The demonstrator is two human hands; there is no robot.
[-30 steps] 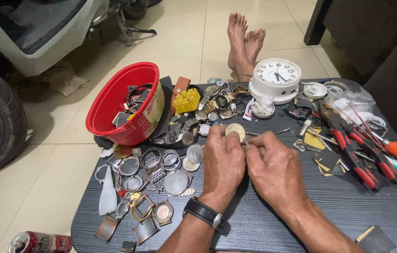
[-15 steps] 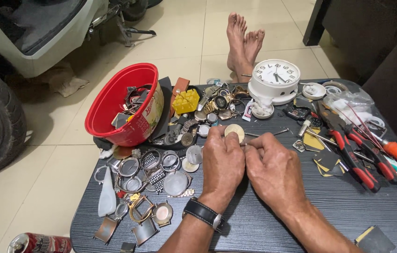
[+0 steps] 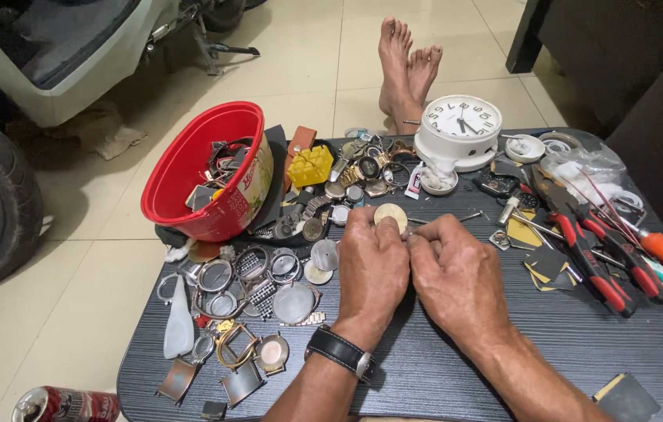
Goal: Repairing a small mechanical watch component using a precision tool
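Both hands (image 3: 413, 270) still pinch round watch part (image 3: 390, 216).

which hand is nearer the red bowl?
Left. The left hand lies just right of the red bowl, with scattered watch parts between them. The right hand lies beyond the left one, farther right.

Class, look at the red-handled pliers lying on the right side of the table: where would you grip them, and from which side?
Grip the red-handled pliers by the two red handles, coming from above on the near side. The handles lie flat, point towards the person and sit clear, while the metal head lies among small parts and a plastic bag.
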